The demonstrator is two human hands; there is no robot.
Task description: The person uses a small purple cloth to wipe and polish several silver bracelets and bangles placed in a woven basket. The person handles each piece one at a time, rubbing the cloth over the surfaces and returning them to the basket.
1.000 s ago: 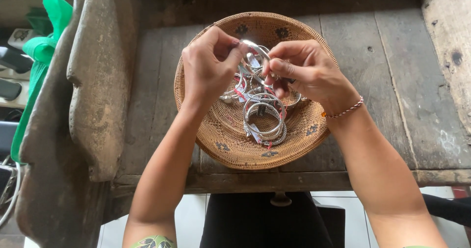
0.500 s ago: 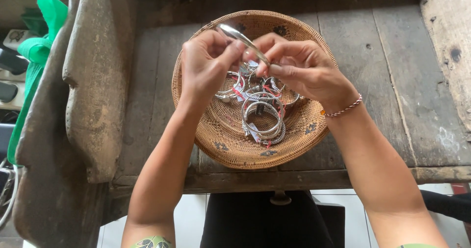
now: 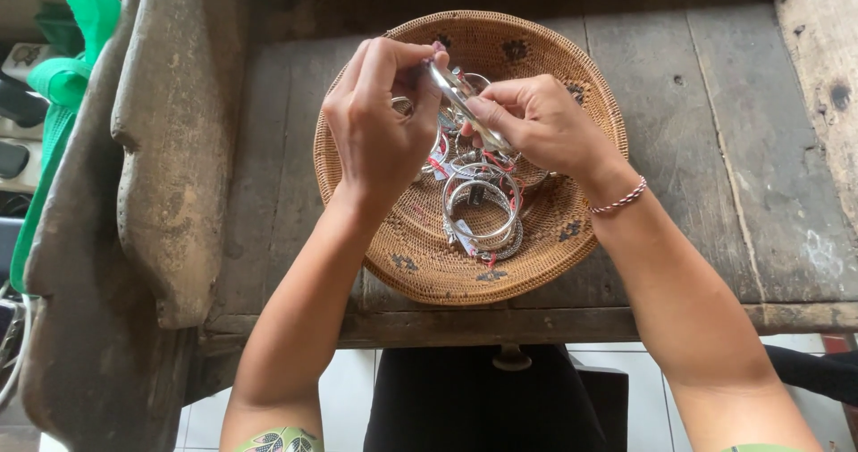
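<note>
A round woven basket point(image 3: 554, 68) sits on a worn wooden table point(image 3: 715, 148) and holds several silver bangles point(image 3: 483, 211) with red tags. Above the basket, my left hand point(image 3: 380, 121) and my right hand point(image 3: 536, 126) both pinch one silver bangle point(image 3: 456, 90), held edge-on between thumbs and fingers. My left fingers grip its upper end, my right fingers its lower end. A red and white cord bracelet point(image 3: 618, 199) circles my right wrist.
A thick weathered wooden slab point(image 3: 161, 175) stands along the table's left side. Green fabric point(image 3: 67, 77) hangs beyond it at the far left. White floor tiles point(image 3: 349, 389) show below the table's front edge, and a dark garment point(image 3: 465, 407) lies between my arms.
Both hands lifted one bangle out of the pile and turned it edge-on above the basket. The view shifted slightly.
</note>
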